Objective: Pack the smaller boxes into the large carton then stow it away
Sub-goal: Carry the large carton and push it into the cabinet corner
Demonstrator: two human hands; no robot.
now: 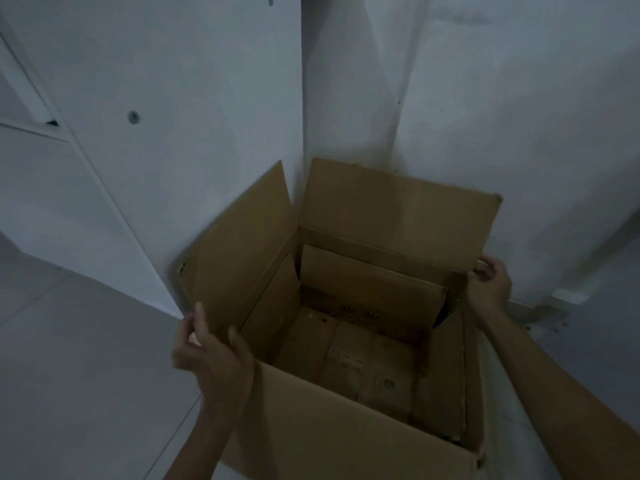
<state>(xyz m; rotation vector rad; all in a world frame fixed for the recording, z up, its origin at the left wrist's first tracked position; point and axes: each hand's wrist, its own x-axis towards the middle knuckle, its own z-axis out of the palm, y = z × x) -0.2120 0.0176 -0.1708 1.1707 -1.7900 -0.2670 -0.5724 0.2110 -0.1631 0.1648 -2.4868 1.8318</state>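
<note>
Head view, dim light: left hand (pixel 211 358) pinches near edge of left flap (pixel 239 251). Large carton (pixel 346 427) sits open on floor in wall corner w/ smaller boxes (pixel 363 362) inside. Right hand (pixel 490 282), arm outstretched, grips far-right corner by back flap (pixel 398 216).

Only 1 view: the head camera looks steeply down and forward from above the open carton (pixel 346 427), close in, facing the white wall corner (pixel 303 98).
</note>
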